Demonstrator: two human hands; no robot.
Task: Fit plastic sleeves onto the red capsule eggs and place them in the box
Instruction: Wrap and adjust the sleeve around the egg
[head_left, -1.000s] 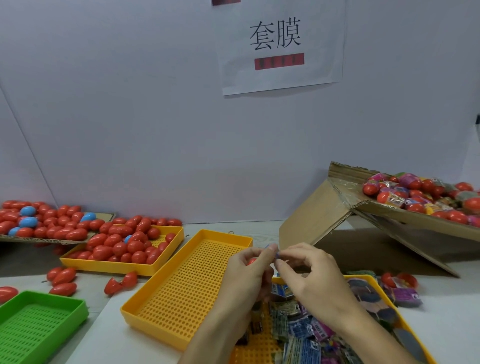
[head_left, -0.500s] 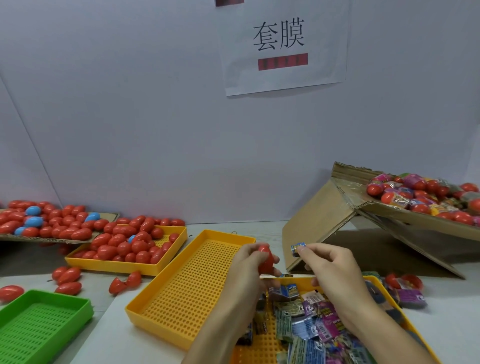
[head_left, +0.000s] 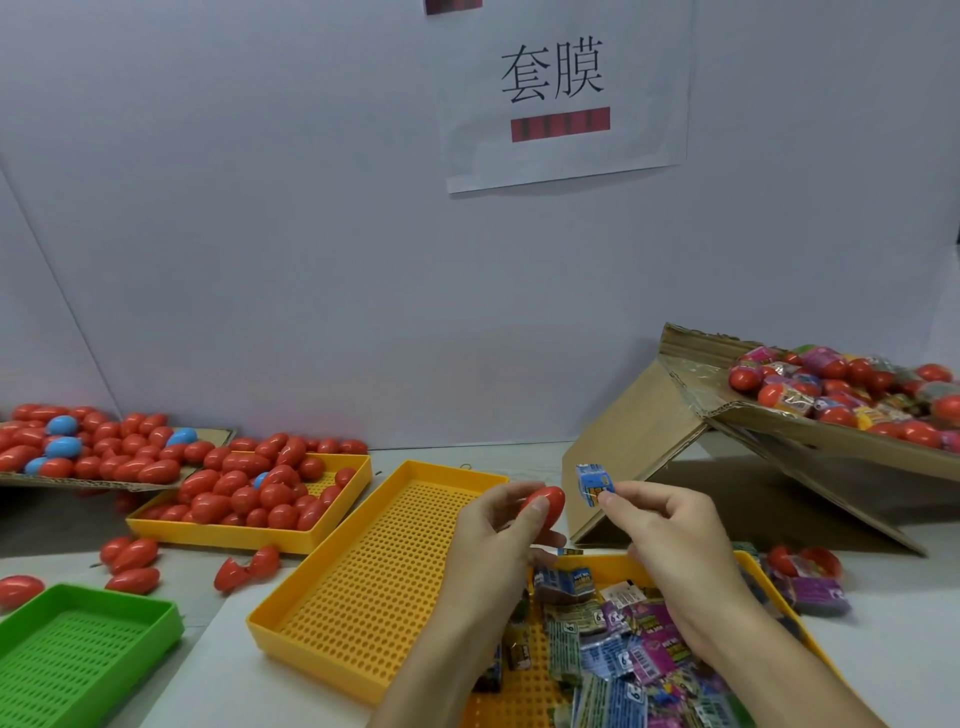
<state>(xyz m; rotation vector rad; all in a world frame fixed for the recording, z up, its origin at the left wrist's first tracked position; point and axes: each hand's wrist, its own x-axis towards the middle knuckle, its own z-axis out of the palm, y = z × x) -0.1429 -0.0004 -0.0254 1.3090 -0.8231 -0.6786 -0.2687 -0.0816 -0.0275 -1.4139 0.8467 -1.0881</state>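
Left hand (head_left: 498, 540): grip clamped on one smooth red plastic capsule egg (head_left: 543, 503), held up above the near end of the empty yellow perforated plastic tray (head_left: 363, 587).
Right hand (head_left: 670, 535): fingertips pinched together on a small blue printed plastic sleeve (head_left: 594, 483), held just right of the egg, not touching it.
Near right: second yellow tray (head_left: 779, 603) heaped with flat printed sleeves (head_left: 623, 639), under both wrists.
Far right: tilted brown cardboard box (head_left: 649, 441) holding sleeved red eggs (head_left: 841, 395); its flap rests on the white surface (head_left: 519, 457).
Left: yellow tray (head_left: 249, 535) of bare red eggs, a few blue among them; behind it a cardboard sheet (head_left: 104, 483) piled with more.
Loose red eggs (head_left: 132, 556) lie on the surface nearby.
Near left corner: green perforated tray (head_left: 78, 649).
Back wall: white paper sign (head_left: 566, 93) with black characters.
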